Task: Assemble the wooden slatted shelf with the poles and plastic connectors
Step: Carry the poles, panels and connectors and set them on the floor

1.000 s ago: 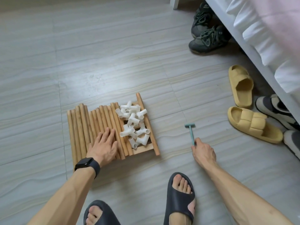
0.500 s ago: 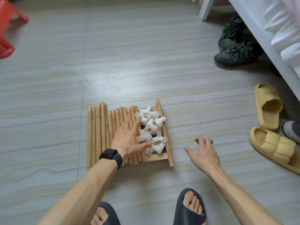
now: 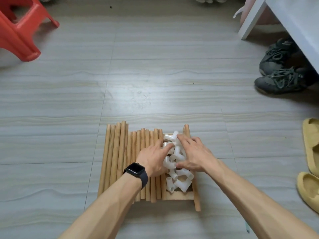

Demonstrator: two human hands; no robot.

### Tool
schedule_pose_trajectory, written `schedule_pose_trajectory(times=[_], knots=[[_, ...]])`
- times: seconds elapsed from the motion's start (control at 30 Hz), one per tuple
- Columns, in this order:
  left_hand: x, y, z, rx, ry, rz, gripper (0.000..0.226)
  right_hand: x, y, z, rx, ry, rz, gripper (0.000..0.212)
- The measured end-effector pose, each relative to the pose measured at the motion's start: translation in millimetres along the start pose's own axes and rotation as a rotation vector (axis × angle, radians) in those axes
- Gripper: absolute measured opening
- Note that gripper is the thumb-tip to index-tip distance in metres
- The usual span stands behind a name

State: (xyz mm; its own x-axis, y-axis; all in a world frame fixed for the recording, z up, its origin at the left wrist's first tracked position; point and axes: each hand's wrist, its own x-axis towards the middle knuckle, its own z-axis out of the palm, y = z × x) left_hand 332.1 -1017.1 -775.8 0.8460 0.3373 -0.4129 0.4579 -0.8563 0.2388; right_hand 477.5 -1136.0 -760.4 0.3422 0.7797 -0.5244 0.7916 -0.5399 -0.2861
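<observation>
Head view, left hand [image 3: 153, 157]: fingers loose, tips resting on the white connectors [image 3: 181, 181].
Right hand [image 3: 195, 154]: spread over the same pile, clasping nothing.
Connectors: heaped on the slatted shelf [image 3: 179, 196], down on the floor.
Poles [image 3: 120, 161]: side by side, left of the pile.
Around: red stool [image 3: 19, 31] far left, shoes [image 3: 279, 80] right.

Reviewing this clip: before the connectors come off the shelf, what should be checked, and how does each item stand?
1. Left hand and right hand both touching the white connectors: ok.
2. Secure grip on any connector: cannot tell.
3. Connectors separated for picking: not ok, one jumbled heap.
4. Poles lying side by side, parallel: ok.
5. Shelf flat on the floor: ok.
</observation>
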Motion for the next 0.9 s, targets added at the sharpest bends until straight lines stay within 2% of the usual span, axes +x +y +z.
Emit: schedule_pose_trajectory(times=[0.13, 0.43, 0.6, 0.73, 0.9], knots=[[-6.4, 2.5, 6.9, -0.111, 0.005, 0.006, 0.073, -6.3, 0.1, 3.5, 0.049, 0.058, 0.012, 0.084], [-10.8, 13.8, 10.2, -0.28, 0.026, -0.051, 0.046, -8.9, -9.7, 11.1, 0.056, 0.082, 0.051, 0.071], [-12.1, 14.8, 11.6, -0.295, 0.046, -0.084, 0.051, -16.7, -13.9, 24.4, 0.015, 0.179, 0.042, 0.052], [-9.3, 18.1, 10.4, -0.293, 0.041, -0.107, 0.059, -19.1, -13.5, 28.6, 0.128, 0.224, 0.056, 0.047], [-9.1, 14.0, 5.8, -0.301, 0.079, -0.077, 0.042, -31.5, -2.7, 34.6, 0.301, 0.243, 0.04, 0.055]])
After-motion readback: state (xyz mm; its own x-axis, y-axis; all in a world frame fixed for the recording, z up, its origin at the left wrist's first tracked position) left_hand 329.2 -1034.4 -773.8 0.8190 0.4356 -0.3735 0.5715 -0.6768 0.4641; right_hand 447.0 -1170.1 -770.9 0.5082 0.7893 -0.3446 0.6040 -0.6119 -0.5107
